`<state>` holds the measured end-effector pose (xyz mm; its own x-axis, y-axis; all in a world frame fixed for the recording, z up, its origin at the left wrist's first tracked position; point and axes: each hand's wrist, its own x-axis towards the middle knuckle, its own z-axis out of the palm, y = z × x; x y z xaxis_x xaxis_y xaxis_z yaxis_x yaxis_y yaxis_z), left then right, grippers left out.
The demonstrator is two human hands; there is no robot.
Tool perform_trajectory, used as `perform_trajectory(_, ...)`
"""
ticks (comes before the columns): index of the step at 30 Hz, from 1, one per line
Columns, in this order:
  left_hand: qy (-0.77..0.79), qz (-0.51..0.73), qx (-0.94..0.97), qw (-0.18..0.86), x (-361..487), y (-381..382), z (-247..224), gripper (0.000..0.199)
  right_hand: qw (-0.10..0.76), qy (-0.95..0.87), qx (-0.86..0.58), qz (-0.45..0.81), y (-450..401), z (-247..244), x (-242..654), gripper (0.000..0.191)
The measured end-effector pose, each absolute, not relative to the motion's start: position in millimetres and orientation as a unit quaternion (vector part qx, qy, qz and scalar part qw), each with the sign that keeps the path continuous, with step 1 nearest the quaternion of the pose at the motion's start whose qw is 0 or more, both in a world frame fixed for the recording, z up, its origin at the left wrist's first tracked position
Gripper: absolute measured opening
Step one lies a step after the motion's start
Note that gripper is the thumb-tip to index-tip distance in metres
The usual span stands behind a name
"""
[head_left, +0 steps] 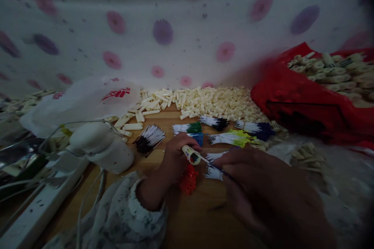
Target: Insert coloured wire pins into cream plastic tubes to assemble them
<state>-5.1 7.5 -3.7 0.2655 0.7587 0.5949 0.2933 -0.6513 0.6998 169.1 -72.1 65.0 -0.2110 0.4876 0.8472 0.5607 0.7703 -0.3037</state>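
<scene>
My left hand (179, 152) is closed round a cream pen barrel (187, 152) whose open end faces me. Several colours, red and green among them, show inside that opening. In the foreground my right hand (263, 190) pinches a thin pen refill (212, 163), white toward the barrel and dark near my fingers. The refill's white end reaches the barrel's mouth; I cannot tell how deep it goes. Under and beside my hands lie bundles of refills: red (188, 179), blue (197, 138), green (193, 127), yellow (242, 138) and dark blue (261, 130). White refill shafts (213, 172) show beneath my right hand.
Cream pen parts (216, 101) are heaped along the back. Black-ended refills (149, 139) lie to the left, near a white device (101, 144) and a power strip (43, 210) with cables. A white plastic bag (84, 101) lies behind; a red bag (280, 89) of barrels stands right.
</scene>
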Motion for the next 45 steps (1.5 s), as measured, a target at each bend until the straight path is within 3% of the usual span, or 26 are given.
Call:
perform_trajectory(4,0.340,0.497,0.768,0.218,-5,7,-6,0.017,0.528,-0.784,-0.321,-0.056,-62,55,165,0.018)
perform_trajectory(12,0.326,0.454,0.809,0.181,-12,6,-4,0.062,0.560,-0.735,-0.382,0.008,-42,32,162,0.014)
perform_trajectory(20,0.368,0.468,0.792,0.134,-11,5,-5,0.057,0.540,-0.744,-0.393,0.031,-38,27,168,0.012)
perform_trajectory(31,0.382,0.512,0.768,0.047,-11,3,-8,0.050,0.586,-0.689,-0.395,0.162,-40,18,157,0.011)
perform_trajectory(35,0.386,0.506,0.768,0.079,-12,7,-9,0.052,0.571,-0.702,-0.371,0.209,-37,20,169,0.016)
perform_trajectory(39,0.366,0.535,0.738,0.190,-13,13,-9,0.052,0.589,-0.663,-0.439,0.147,-14,36,207,0.013)
perform_trajectory(42,0.339,0.549,0.717,0.263,-13,13,-7,0.053,0.469,-0.699,-0.537,0.051,25,45,237,0.015)
perform_trajectory(45,0.324,0.539,0.716,0.303,-13,11,-4,0.056,0.173,-0.787,-0.593,0.007,67,39,247,0.025)
